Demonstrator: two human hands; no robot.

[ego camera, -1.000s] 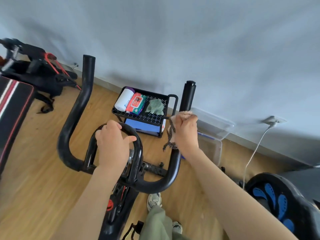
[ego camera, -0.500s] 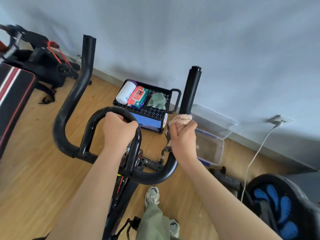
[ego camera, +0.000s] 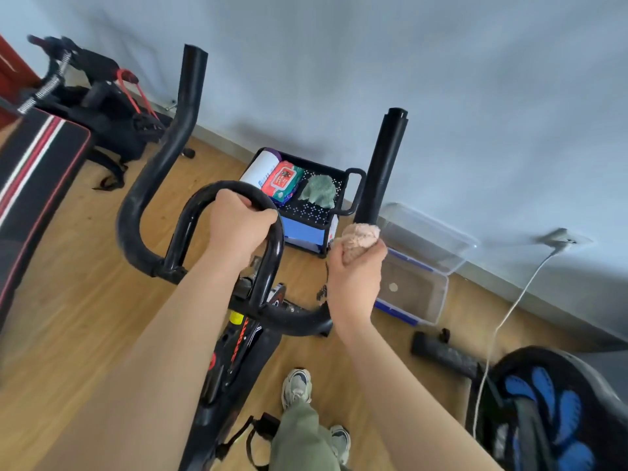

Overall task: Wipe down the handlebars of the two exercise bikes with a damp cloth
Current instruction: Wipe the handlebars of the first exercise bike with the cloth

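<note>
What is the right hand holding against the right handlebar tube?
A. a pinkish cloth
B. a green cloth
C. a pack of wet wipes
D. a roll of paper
A: the right hand is closed around a pinkish cloth wrapped on the right handlebar tube.

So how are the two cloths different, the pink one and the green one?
The pink cloth is bunched in the right hand, wrapped round the black handlebar. The green cloth lies loose in the black cart, untouched. Both are crumpled, not folded.
</note>
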